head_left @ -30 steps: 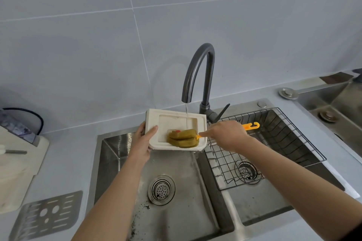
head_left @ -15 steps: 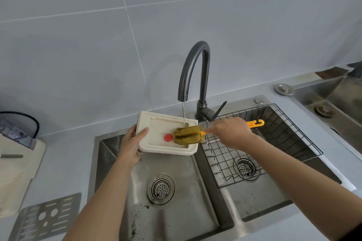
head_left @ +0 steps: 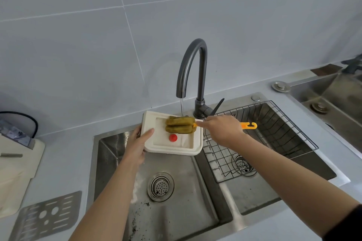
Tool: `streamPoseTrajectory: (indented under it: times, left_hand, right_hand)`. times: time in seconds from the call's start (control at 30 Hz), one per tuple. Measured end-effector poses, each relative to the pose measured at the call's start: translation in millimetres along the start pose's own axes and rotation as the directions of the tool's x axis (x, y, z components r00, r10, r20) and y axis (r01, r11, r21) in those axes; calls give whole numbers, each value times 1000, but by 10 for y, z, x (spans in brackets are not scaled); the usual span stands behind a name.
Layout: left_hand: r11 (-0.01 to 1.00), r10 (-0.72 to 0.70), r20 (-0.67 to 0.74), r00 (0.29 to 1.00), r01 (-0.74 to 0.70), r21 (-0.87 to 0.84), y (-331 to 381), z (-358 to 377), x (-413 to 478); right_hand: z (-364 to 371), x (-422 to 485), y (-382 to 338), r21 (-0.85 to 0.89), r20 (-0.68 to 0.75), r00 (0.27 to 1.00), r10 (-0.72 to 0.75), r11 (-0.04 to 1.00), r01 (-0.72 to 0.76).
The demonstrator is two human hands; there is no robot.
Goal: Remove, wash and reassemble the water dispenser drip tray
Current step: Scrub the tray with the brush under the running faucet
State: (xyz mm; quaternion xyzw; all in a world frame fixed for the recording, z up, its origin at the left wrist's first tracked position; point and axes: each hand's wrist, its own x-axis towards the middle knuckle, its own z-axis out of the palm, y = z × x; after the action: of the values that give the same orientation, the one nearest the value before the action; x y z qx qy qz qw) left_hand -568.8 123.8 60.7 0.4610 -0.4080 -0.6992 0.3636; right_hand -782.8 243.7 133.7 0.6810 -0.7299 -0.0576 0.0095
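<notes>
A grey counter (head_left: 64, 162) carries a double steel sink (head_left: 109, 154). A wire rack (head_left: 274, 133) sits in the right basin. A dark tap (head_left: 201, 68) rises at the sink's back edge, between the basins, and runs a thin stream. A slotted metal grille (head_left: 47, 215) lies flat at the counter's front-left corner. The white tray (head_left: 176, 150) is held over the back of the left basin, tilted toward the camera, under the stream. The left hand (head_left: 137, 146) grips its left rim, thumb on top. The right hand (head_left: 223, 131) is closed round the orange handle of a brush (head_left: 179, 124), whose green sponge head presses on the tray's far inner side. A red knob (head_left: 173, 137) sits in the tray's recess, just beside the sponge.
</notes>
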Motion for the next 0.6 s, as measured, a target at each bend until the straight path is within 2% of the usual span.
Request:
streamPoseTrajectory:
  times: [0.23,0.43,0.6]
  left_hand:
    - [994,107,-12,994,-107,23,175,-74,-20]
    - [977,185,4,983,-185,108,206,-22,-52]
    - [932,257,49,965,-261,250,232,51,-86]
  right_hand:
    - [12,-10,-31,47,62,988,142,988,-145]
    - [-55,43,-131,62,134,977,167,982,-177]
    - [-41,42,-183,27,170,972,160,986,-167]
